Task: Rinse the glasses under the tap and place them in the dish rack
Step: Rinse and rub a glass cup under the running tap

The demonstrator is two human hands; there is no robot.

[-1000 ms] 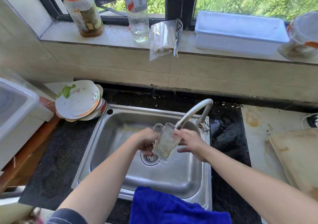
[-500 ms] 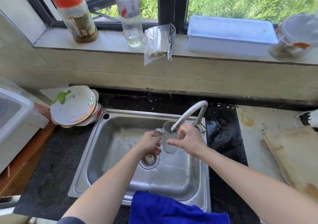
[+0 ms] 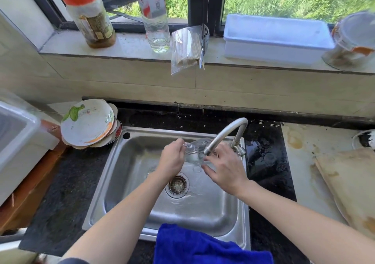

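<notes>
A clear glass mug [image 3: 193,152] with a handle is tipped on its side right under the spout of the curved metal tap [image 3: 225,134], above the steel sink [image 3: 125,182]. My left hand [image 3: 172,160] grips it by the handle side. My right hand [image 3: 225,168] touches its lower right side with fingers spread. Water ripples across the sink floor around the drain [image 3: 177,184]. The glass is blurred, so its inside is hard to read.
A stack of dirty plates [image 3: 89,121] sits left of the sink, beside a white bin [image 3: 18,137]. A blue cloth [image 3: 203,245] drapes over the sink's front edge. A wooden board [image 3: 349,182] lies right. Bottles [image 3: 156,14], a jar [image 3: 89,16] and a white tub [image 3: 276,38] line the windowsill.
The mug went from tilted and draining low in the sink to raised under the spout, and now lies tipped sideways. My right hand has slid from its rim to its lower side.
</notes>
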